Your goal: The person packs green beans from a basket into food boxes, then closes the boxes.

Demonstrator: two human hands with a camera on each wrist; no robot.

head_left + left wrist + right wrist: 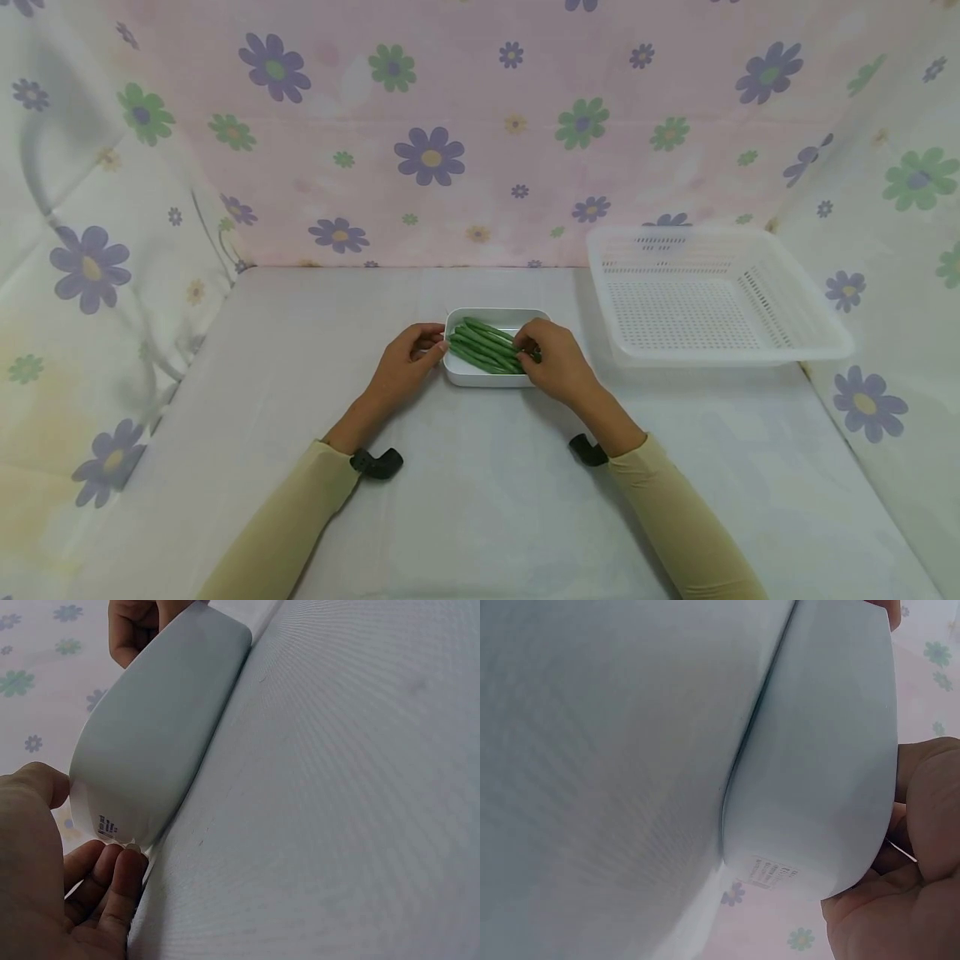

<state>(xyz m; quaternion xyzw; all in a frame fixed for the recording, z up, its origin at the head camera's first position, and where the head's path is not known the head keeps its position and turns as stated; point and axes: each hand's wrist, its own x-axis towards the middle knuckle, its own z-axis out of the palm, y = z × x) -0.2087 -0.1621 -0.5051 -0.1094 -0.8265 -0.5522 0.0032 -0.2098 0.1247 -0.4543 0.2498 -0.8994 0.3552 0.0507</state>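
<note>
Several green beans (480,346) lie side by side in a small white rectangular tray (487,381), which rests on the table. My left hand (402,364) grips the tray's left end, its thumb at the rim and fingertips against the end wall in the left wrist view. At the tray's right end, my right hand (558,362) reaches over the rim with curled fingers and pinches the right tips of the beans. In the right wrist view the tray wall (817,750) hides those fingertips and the beans.
A large white perforated plastic basket (750,354) stands at the back right, to the right of the tray. White cloth covers the table (480,500). Flower-printed curtains (480,100) hang behind and on both sides.
</note>
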